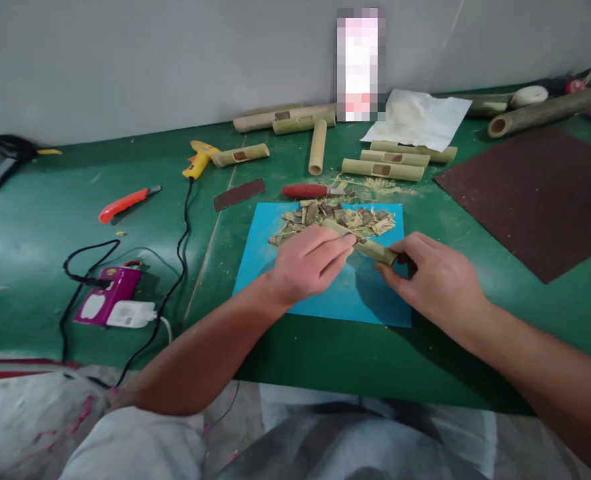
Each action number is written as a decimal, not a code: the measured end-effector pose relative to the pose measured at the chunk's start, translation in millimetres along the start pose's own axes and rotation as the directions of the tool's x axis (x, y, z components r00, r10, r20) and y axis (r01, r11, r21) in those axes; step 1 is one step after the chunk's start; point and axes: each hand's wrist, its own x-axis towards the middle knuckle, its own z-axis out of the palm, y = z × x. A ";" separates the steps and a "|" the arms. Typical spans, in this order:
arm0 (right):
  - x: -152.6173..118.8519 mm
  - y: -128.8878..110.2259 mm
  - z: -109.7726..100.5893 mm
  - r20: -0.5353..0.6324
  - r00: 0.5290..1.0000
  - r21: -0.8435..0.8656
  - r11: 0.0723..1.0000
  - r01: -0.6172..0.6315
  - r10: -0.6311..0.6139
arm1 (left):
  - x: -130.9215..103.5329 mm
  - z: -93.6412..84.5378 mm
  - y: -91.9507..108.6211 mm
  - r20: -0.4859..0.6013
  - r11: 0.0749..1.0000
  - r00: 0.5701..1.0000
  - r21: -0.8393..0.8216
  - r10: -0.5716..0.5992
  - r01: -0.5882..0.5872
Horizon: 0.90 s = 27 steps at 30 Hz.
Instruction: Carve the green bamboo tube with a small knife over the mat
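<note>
Left hand and right hand both closed on one short bamboo piece, held low over blue mat. Heap of bamboo shavings on mat's far edge. Red-handled knife just beyond. Cut bamboo tubes farther back on green table.

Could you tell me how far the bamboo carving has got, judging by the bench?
Done, it seems: several bamboo tubes with cut windows lie behind, and shavings pile on the blue mat. In hand: the left hand and right hand hold one bamboo piece. Left, probably: uncut tubes like the upright-lying one.
</note>
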 end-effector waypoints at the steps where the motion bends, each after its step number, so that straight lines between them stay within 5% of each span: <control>1: 1.5 1.4 -1.5 -0.033 0.999 0.077 0.997 -0.020 0.023 | 0.0 -3.2 -0.5 -0.042 1.000 0.999 0.008 0.013 -0.012; 6: 4.3 3.9 -9.4 -0.194 0.979 0.328 0.945 0.001 0.066 | -0.3 -9.4 1.3 -0.120 0.999 0.992 0.007 0.042 -0.041; 10: 2.0 0.5 -14.8 -0.309 0.951 0.355 0.930 0.098 0.017 | -0.4 -8.9 4.9 -0.124 1.000 0.992 0.001 0.021 -0.021; 16: 0.6 2.6 -10.0 -0.333 0.942 0.347 0.924 0.164 -0.042 | 0.4 -4.6 9.0 -0.151 0.997 0.988 -0.070 0.033 -0.044; 20: 2.1 6.0 -3.7 -0.451 0.876 0.364 0.861 0.355 -0.170 | 0.2 -1.1 9.0 -0.154 0.994 0.987 -0.098 0.038 -0.054; 27: 1.1 6.1 -7.6 -0.580 0.757 0.197 0.850 0.489 -0.301 | -0.5 -2.2 8.6 -0.147 0.993 0.989 -0.108 0.026 -0.042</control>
